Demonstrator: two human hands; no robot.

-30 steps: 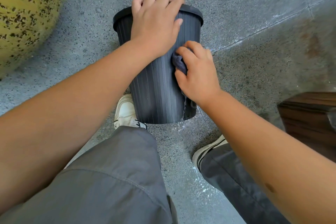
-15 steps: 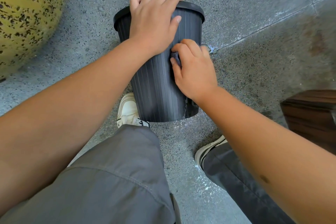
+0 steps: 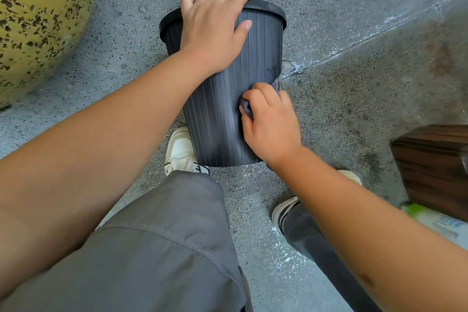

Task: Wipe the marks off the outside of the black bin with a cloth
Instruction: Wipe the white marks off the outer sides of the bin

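1. Head view: black bin [image 3: 222,109] stands upright on the speckled grey floor [image 3: 354,109], just ahead of the person's white shoe [image 3: 181,149], between both arms.
2. Left hand [image 3: 212,30] is draped over the bin's rim, fingers curled over the edge, thumb on the ribbed wall, so it is clamping the bin steady.
3. Right hand [image 3: 271,124] is bunched around a dark cloth [image 3: 245,108], pressing it to the lower right wall; only bits of cloth show past the fingers.
4. Pale smears are visible on the lower wall and a small dark spot higher up, so marks likely remain.
5. Risk: a hard sideways scrub could tip or slide the light bin if the left hand's hold loosens.
6. Risk: the cloth is wadded small, so knuckles may rub the ribs instead, and dirt may stay in the grooves.
7. Risk: the far side is hidden; marks there get skipped unless the bin is turned.
8. Risk: a sliding bin may bump the shoe.
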